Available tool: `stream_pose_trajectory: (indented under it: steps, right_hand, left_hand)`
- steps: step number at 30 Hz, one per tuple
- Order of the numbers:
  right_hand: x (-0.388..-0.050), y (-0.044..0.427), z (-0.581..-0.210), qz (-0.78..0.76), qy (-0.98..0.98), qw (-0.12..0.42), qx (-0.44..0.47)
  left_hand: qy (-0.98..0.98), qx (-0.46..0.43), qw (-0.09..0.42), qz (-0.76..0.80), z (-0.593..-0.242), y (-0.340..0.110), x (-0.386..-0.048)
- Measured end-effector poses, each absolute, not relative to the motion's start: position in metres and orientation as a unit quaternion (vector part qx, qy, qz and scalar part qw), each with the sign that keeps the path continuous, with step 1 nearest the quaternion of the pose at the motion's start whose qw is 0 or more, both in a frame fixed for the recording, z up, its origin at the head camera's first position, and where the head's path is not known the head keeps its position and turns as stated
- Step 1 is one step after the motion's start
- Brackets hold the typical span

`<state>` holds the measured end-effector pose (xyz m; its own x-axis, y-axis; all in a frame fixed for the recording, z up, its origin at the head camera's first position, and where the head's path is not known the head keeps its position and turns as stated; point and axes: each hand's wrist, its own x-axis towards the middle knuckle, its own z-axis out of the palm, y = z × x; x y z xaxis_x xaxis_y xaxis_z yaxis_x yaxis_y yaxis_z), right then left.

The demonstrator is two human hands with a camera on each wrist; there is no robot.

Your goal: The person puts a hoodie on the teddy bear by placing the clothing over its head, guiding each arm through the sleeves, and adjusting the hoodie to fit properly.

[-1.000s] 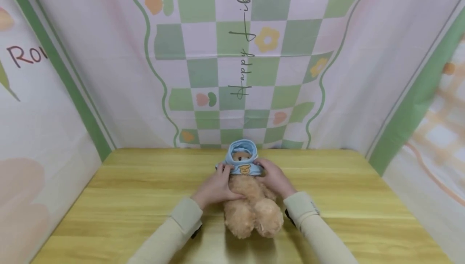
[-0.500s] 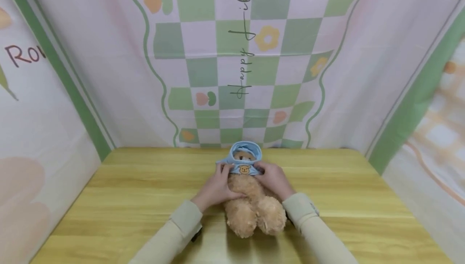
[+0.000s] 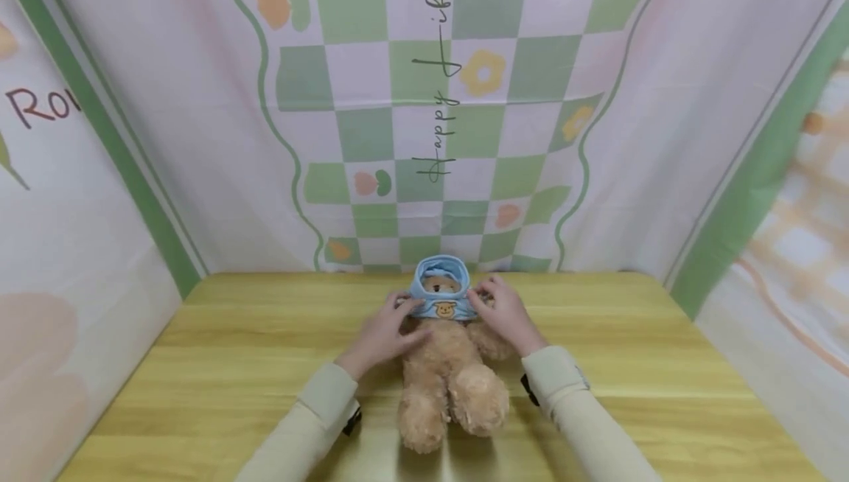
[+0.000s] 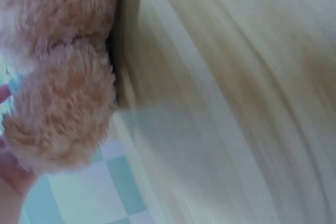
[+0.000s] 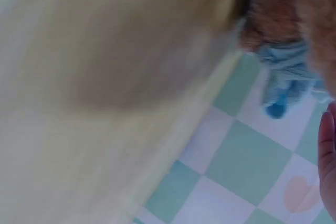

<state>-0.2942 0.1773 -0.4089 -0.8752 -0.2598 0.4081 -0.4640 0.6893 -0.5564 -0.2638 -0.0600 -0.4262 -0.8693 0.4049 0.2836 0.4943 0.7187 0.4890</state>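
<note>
Over the yellow wood-grain table point(image 3: 265, 349), my right hand point(image 3: 507, 318) is pinching the pale-blue fabric hoodie point(image 3: 431, 307); whether my left hand point(image 3: 385, 331) is gripping, I can't tell. Between them, the tan plush bear point(image 3: 441, 360) is shifting legs-leftward, suggesting I'm readjusting its fit.

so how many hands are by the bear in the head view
2: the left hand, beside the blue hoodie with its thumb over the plush bear's torso, and the right hand, at the hoodie's opposite side. No others show.
</note>
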Motion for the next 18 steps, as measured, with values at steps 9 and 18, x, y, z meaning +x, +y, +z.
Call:
stream_pose_trajectory:
  steps: [9, 18]
  right_hand:
    - [-0.311, 0.147, -0.382, 0.259, -0.926, 0.103, 0.253]
    - [-0.313, 0.141, -0.372, 0.173, -0.927, 0.024, 0.333]
  left_hand:
    - [-0.905, -0.265, 0.274, -0.187, -0.428, -0.066, -0.272]
    - [-0.931, -0.242, 0.171, -0.212, -0.428, -0.061, -0.279]
